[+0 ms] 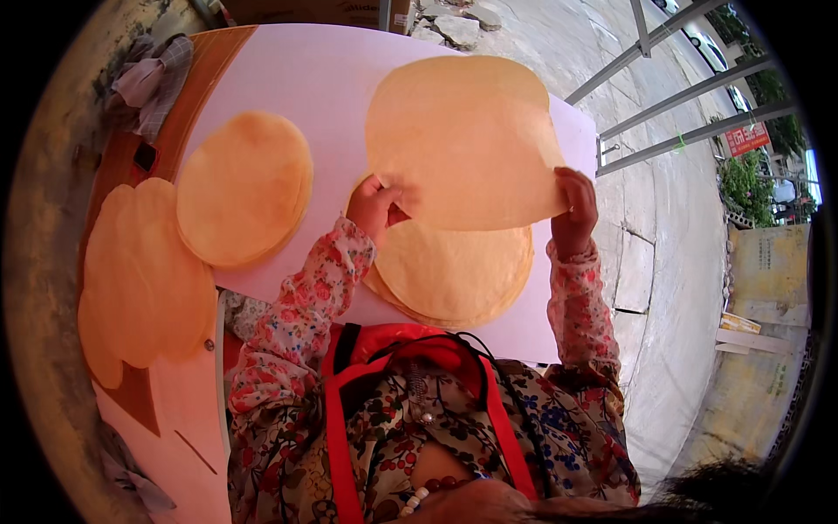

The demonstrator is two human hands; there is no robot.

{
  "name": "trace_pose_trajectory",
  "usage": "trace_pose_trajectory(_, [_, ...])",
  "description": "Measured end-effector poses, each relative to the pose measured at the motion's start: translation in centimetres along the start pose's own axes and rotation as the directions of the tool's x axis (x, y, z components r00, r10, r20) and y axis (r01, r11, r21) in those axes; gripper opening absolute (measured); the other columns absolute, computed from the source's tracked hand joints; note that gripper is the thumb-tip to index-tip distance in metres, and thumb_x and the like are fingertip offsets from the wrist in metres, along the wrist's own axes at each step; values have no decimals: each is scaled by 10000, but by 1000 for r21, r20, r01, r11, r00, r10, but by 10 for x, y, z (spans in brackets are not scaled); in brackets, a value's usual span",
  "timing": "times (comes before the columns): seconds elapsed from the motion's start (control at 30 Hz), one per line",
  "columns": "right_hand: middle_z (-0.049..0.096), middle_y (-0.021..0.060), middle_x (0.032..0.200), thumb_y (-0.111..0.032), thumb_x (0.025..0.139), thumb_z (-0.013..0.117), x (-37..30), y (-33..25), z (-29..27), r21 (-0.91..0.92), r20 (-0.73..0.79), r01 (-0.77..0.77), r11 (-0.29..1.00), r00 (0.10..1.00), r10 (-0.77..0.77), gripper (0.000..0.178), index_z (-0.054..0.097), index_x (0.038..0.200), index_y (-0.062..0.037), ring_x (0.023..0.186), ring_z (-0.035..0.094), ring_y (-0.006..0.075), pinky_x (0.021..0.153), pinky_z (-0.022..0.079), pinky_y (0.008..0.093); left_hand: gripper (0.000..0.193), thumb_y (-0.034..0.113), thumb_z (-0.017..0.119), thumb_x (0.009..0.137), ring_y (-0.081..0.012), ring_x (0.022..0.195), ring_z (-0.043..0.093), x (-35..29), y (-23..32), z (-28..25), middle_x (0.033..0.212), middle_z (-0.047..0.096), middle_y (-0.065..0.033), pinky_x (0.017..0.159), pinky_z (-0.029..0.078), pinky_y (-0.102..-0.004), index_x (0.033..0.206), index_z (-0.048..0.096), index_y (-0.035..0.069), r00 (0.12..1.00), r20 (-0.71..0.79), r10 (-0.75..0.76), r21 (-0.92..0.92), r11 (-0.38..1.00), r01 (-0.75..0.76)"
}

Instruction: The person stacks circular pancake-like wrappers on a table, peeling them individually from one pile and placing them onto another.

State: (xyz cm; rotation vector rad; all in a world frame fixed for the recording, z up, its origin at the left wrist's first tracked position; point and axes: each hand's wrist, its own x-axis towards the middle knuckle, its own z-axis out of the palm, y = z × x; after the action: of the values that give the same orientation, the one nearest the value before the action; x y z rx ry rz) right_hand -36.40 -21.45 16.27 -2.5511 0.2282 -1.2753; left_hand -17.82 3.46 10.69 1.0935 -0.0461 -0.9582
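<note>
A large, thin, yellow-tan pancake (463, 131) is held up by its near edge between my two hands. My left hand (375, 208) pinches its near left corner, and the fingertips look slightly blurred. At the near right corner, my right hand (574, 210) has thumb and fingers closed on the edge. Beneath and nearer to me lies a stack of similar round pancakes (458, 271), partly covered by the raised one. To the left on the table is another round pile of pancakes (244, 188). Beside it, a more uneven, folded-looking batch of pancakes (144, 271) overlaps the table's left side.
The pale pinkish table (323, 79) has a brown wooden strip (223, 61) along its left. A dark phone-like object (146, 157) and a crumpled cloth (148, 83) rest there. Metal rails (663, 44) stand beyond the right edge, over paved ground.
</note>
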Motion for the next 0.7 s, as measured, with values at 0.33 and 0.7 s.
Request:
trace_pose_trajectory(0.33, [599, 68, 825, 39, 646, 546, -201, -11, 15, -98, 577, -238, 966, 777, 250, 121, 572, 718, -56, 817, 550, 305, 726, 442, 400, 177, 148, 585, 777, -179, 644, 633, -31, -139, -70, 657, 616, -111, 522, 495, -313, 870, 584, -3, 948, -298, -108, 669, 685, 288])
trace_pose_trajectory(0.7, [544, 82, 745, -2, 637, 547, -213, -20, 22, -125, 595, -211, 970, 766, 243, 104, 610, 672, -77, 740, 522, 311, 632, 437, 421, 135, 147, 629, 708, -297, 762, 569, -29, -155, -100, 818, 570, -153, 656, 449, -384, 705, 534, 51, 895, -206, 395, 930, 365, 53])
